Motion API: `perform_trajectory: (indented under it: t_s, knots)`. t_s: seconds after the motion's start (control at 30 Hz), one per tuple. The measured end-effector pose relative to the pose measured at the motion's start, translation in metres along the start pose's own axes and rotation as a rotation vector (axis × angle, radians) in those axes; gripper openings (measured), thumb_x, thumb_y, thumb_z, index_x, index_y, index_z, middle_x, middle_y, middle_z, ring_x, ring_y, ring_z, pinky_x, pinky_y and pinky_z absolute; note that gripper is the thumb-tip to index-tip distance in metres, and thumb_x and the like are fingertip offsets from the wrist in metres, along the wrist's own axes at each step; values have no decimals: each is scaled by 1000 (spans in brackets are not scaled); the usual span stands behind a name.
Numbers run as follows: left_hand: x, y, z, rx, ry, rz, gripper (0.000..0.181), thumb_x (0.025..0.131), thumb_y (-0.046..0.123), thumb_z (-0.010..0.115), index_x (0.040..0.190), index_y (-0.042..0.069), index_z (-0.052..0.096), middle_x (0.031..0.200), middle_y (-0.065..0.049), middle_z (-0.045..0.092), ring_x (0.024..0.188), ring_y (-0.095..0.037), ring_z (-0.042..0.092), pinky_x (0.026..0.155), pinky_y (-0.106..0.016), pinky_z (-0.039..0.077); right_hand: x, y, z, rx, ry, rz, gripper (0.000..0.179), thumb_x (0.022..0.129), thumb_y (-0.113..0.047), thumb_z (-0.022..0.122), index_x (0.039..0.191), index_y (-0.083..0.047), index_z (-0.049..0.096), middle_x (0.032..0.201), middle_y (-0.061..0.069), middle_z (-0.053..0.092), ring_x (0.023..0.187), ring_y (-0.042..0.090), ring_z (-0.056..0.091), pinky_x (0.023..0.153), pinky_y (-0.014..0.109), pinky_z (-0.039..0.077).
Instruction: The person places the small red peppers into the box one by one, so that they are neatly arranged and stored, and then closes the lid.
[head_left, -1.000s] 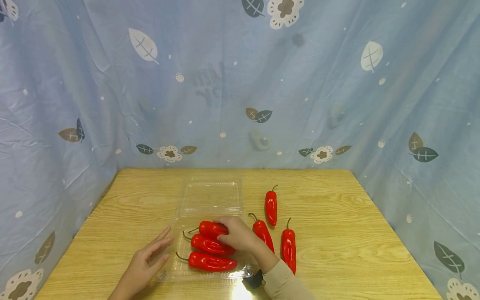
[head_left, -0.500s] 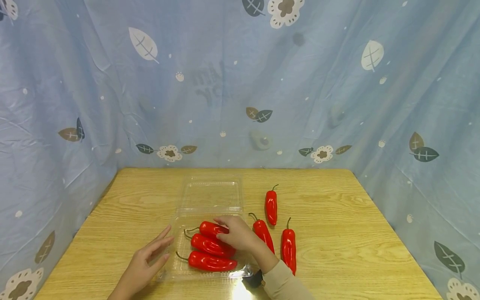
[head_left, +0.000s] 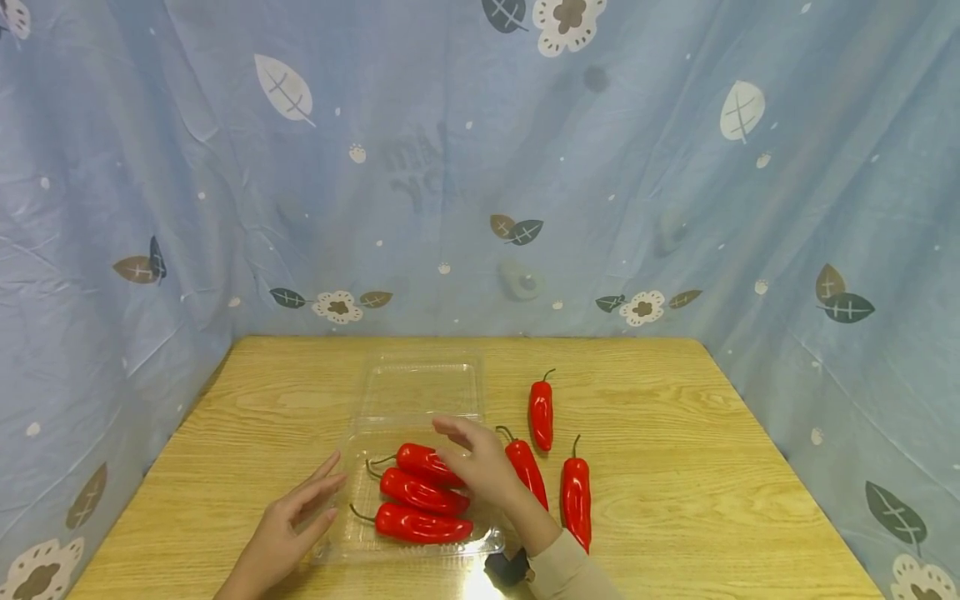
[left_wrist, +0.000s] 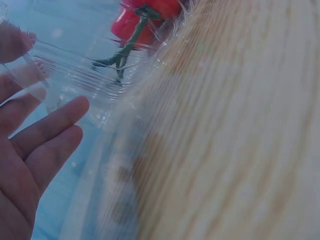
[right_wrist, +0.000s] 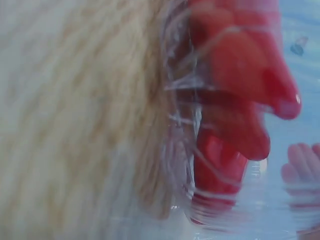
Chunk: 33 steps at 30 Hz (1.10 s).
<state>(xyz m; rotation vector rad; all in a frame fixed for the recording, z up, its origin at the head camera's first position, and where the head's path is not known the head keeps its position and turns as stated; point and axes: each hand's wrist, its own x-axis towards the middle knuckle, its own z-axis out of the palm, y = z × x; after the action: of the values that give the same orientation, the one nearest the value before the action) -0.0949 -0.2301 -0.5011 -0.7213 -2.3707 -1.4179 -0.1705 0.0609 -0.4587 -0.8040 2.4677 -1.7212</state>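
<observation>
A clear plastic clamshell box [head_left: 408,553] lies with its lid [head_left: 420,390] folded back. Inside it are three red chili peppers: a rear one [head_left: 422,461], a middle one [head_left: 422,492] and a front one [head_left: 423,524], stems pointing left. Just above the rear pepper's right end hovers my right hand [head_left: 486,467], thumb and fingers spread, nothing held. My left hand [head_left: 285,525] stays by the box's left wall with relaxed fingers; in the left wrist view its fingers [left_wrist: 55,122] lie against or beside the clear wall [left_wrist: 95,75]. Red peppers [right_wrist: 245,65] show blurred in the right wrist view.
Three more red peppers lie on the wooden table [head_left: 675,467] right of the box: one far [head_left: 542,415], one near my right wrist [head_left: 527,468], one further right [head_left: 576,504]. A dark wristband [head_left: 507,568] is on the right wrist. A blue patterned curtain [head_left: 450,183] surrounds the table.
My right hand has let go of the rear pepper and lifted slightly, its fingers spreading. The pepper lies in the box. My left hand has not moved.
</observation>
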Motion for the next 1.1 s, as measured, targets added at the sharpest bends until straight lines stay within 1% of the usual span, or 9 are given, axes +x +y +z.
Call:
perform_trajectory:
  t_s: [0.1,0.2,0.3,0.4,0.43,0.53,0.67,0.9,1.1]
  knots:
    - [-1,1,0,-3,-3,-7,36,88,-7,60,123,-9,55,143,-31,37,121,5,47,95,-6,42,-3,-2,-1,48,54,9,37,89,-4,62,126,-6,57,126,13,61,118,24,58,104,36,46]
    - [-1,1,1,-4,-5,-15,36,88,-7,60,123,-9,55,142,-31,37,122,5,46,95,-6,42,-7,-8,-4,71,95,32,36,89,-1,62,125,-3,58,125,11,62,118,26,58,104,38,45]
    - [-1,2,1,-7,-6,-12,36,87,-8,59,123,-9,55,143,-31,37,122,5,47,95,-6,42,-12,-25,-11,92,105,47,36,89,-2,62,125,3,56,126,16,61,119,31,56,105,43,43]
    - [-1,1,1,-20,-1,17,37,86,-10,59,123,-10,54,144,-29,36,122,4,47,96,-7,42,-18,-40,-22,96,112,36,37,89,-2,62,124,9,54,125,22,60,119,37,55,104,47,43]
    - [-1,1,1,-23,0,30,38,86,-11,59,123,-11,54,145,-28,36,123,3,47,96,-7,42,-19,-40,-25,97,119,31,37,89,-2,63,124,9,54,125,23,59,119,37,55,104,48,43]
    - [1,1,0,-20,9,57,39,85,-14,59,123,-11,54,146,-26,36,123,3,47,96,-8,42,-20,-25,-31,68,158,3,37,88,-4,65,123,4,56,124,18,61,117,33,57,103,45,45]
    - [2,3,-1,7,22,57,39,84,-13,60,122,-11,55,143,-28,38,122,4,47,95,-7,42,-24,-5,-40,43,210,-17,37,88,-8,67,124,-3,58,123,12,64,116,27,59,101,41,47]
    - [2,1,-2,10,18,76,40,83,-14,60,122,-12,54,142,-31,38,122,3,47,95,-7,42,-43,-1,-59,20,273,89,37,87,-7,67,124,-8,60,122,7,64,116,27,59,103,42,46]
    - [2,0,-1,5,13,65,39,83,-13,61,122,-11,55,143,-30,38,123,2,46,96,-8,42,-58,6,-73,6,329,106,37,87,-8,67,124,-5,59,123,11,63,116,29,59,102,43,46]
